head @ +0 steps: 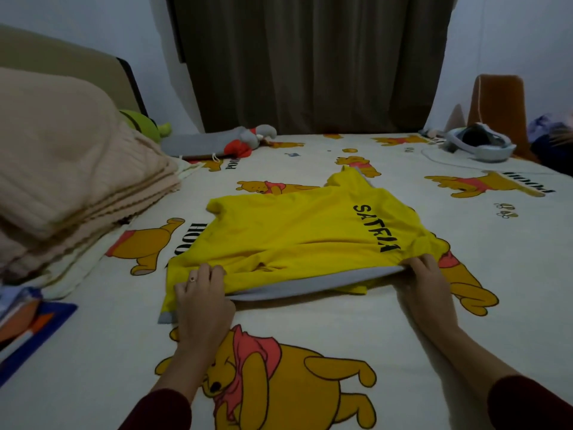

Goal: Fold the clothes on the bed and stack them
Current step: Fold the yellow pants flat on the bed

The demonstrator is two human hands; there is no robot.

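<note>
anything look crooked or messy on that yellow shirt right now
The yellow shirt with black lettering lies skewed on the cartoon-bear bedsheet. Its near grey-lined edge is lifted between the left hand and right hand, and a bunched yellow fold pokes out underneath. One sleeve sticks out at the far side.

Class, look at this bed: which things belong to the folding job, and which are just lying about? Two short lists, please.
Part of the job:
yellow shirt
left hand, gripping its near hem
right hand, gripping the same hem
bed sheet as folding surface

Just lying about:
beige blanket pile
grey and red plush toy
green plush toy
white headset
</note>
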